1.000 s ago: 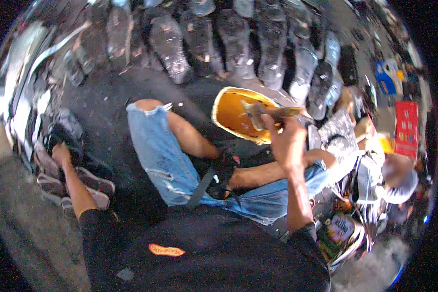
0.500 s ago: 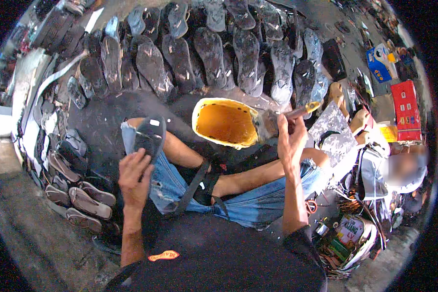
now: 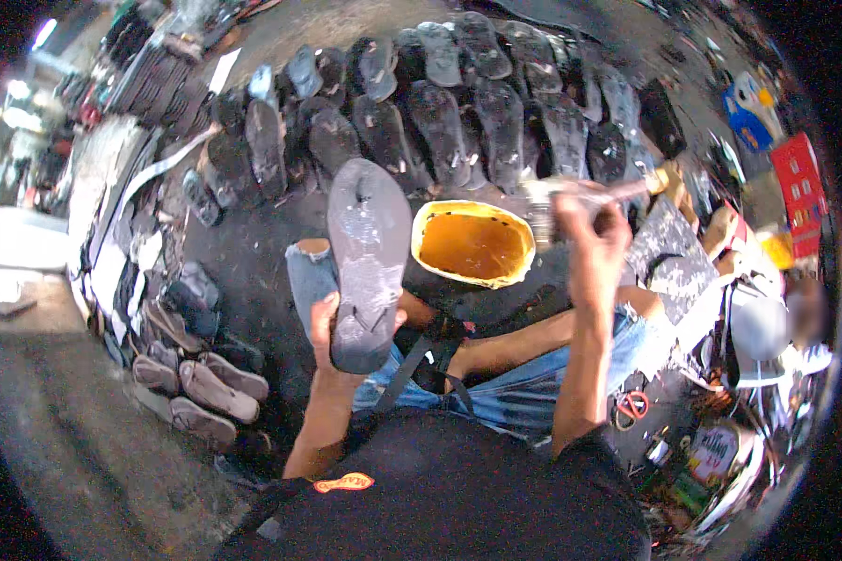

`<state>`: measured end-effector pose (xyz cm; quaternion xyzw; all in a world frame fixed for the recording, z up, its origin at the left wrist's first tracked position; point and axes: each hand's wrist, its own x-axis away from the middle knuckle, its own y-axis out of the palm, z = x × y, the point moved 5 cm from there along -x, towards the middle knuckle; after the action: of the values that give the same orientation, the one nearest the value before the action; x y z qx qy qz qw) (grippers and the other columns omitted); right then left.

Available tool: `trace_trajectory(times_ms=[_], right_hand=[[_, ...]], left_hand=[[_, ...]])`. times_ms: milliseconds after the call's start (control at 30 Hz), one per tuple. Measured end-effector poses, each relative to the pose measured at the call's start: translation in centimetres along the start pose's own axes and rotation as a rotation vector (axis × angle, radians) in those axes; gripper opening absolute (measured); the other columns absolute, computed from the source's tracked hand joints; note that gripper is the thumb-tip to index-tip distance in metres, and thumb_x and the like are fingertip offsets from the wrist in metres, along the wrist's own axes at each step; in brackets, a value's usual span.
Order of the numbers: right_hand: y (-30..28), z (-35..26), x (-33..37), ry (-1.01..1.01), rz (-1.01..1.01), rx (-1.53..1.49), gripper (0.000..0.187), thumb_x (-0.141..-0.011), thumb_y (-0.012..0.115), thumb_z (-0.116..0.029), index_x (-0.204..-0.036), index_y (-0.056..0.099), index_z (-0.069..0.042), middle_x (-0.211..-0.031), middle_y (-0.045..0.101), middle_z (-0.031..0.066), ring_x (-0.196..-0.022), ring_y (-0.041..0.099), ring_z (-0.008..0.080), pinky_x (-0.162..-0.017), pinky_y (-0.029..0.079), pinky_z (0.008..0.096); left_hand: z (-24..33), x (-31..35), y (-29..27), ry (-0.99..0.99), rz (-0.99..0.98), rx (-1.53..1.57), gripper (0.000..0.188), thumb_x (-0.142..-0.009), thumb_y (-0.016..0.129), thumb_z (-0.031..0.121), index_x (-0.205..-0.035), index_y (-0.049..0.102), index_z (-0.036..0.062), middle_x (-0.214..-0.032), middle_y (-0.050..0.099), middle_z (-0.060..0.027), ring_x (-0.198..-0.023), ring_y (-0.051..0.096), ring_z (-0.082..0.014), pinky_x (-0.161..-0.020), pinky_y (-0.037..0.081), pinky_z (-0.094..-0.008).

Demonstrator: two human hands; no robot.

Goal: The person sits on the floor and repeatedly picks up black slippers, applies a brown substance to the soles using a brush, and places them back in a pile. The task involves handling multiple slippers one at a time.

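Observation:
My left hand point(image 3: 323, 329) grips a dark grey sandal sole point(image 3: 363, 280) from behind, its broad face turned up and its long side roughly upright. A shiny, wet-looking patch shows on the sole's lower half. Right of it stands a cut yellow container point(image 3: 458, 208) with amber liquid inside. My right hand point(image 3: 593, 238) is closed around a wide brush point(image 3: 634, 190), held beyond the container's right rim. The brush's pale bristles point left and are blurred by motion.
Rows of dark sandal soles point(image 3: 435, 131) lie along the far side. More sandals point(image 3: 217, 391) are piled at the left. Red-handled scissors point(image 3: 631, 408), a red box point(image 3: 799, 194) and a camouflage-patterned cloth point(image 3: 669, 248) lie at the right. My crossed legs frame the near side.
The sole in my left hand has been raised, and its broad face now shows. My right hand has shifted right and up with the brush, away from the container's rim. The whole view has shifted.

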<state>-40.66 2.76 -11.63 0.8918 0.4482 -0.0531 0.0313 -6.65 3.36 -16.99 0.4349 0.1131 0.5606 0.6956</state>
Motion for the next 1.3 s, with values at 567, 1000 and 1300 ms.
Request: trace_trajectory(times_ms=[567,1000,1300], right_hand=[[5.6,-2.9,0.9,-0.353,-0.119,0.223,0.026,-0.085,0.086,-0.021,-0.102,0.076,-0.004,-0.09,0.077,0.0113,-0.08,0.073,0.0217,-0.072,0.057,0.0363],[5.0,-4.4,8.5,-0.365,-0.464,0.075,0.024,-0.09,0.081,-0.032,-0.102,0.079,-0.011,-0.097,0.079,0.0094,-0.088,0.076,0.0231,-0.084,0.059,0.0414],[6.6,-4.7,5.6,-0.161,-0.212,0.029,0.025,-0.085,0.084,-0.03,-0.093,0.076,-0.008,-0.078,0.071,0.0135,-0.069,0.07,0.0278,-0.06,0.053,0.0424]], left_hand=[[-3.7,-0.8,1.5,-0.221,-0.456,0.364,0.07,-0.088,0.057,0.041,-0.143,0.052,-0.0032,-0.14,0.061,-0.0234,-0.116,0.064,-0.0393,-0.101,0.048,-0.0562],[-4.3,-4.3,6.6,-0.128,-0.048,0.147,0.04,-0.101,0.06,0.029,-0.132,0.059,0.0028,-0.12,0.069,-0.0151,-0.101,0.07,-0.029,-0.09,0.061,-0.0493],[-5.0,-7.1,5.6,-0.188,-0.487,0.202,0.046,-0.111,0.044,0.04,-0.141,0.058,0.0082,-0.129,0.068,-0.0101,-0.116,0.067,-0.0221,-0.103,0.055,-0.0447]])
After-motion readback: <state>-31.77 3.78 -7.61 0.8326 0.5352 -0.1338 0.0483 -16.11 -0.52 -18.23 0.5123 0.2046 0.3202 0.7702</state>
